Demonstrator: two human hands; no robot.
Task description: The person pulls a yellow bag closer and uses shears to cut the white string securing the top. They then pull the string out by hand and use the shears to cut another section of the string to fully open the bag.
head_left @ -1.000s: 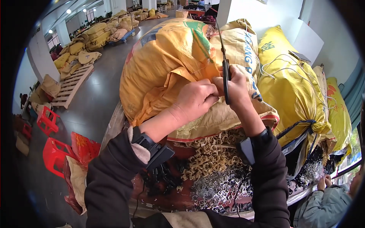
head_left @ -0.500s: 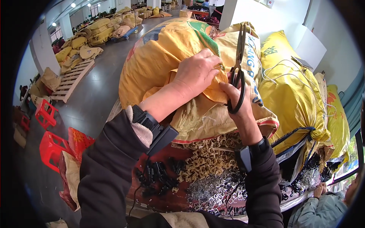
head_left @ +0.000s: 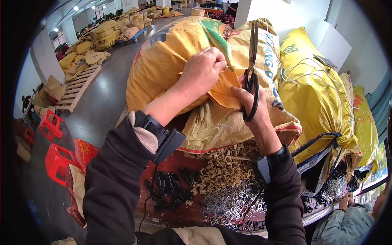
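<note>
A large orange woven sack [head_left: 163, 69] bulges in the middle, its loose flap hanging between my hands. My left hand [head_left: 203, 70] is closed in a pinch beside the flap's upper edge; a small pale bit, perhaps thread, shows at the fingertips, too small to make out. My right hand [head_left: 258, 107] is closed round black-handled scissors [head_left: 253, 57], whose long blades point up and look closed. Its thumb presses the flap's right edge. Beneath lies a beige sack [head_left: 212, 128] with a red-striped hem.
Brass-coloured buckles [head_left: 222, 171], silver metal pieces [head_left: 232, 202] and black clips [head_left: 167, 185] lie on the dark red tabletop [head_left: 183, 216]. Yellow sacks [head_left: 310, 98] stand on the right, near a person in a grey-blue sleeve [head_left: 343, 222]. Red stools [head_left: 57, 159] and a wooden pallet [head_left: 79, 87] are left.
My left hand has moved left and slightly up, its fingertips farther from the right hand. The right hand, still with the scissors, has shifted slightly left.
</note>
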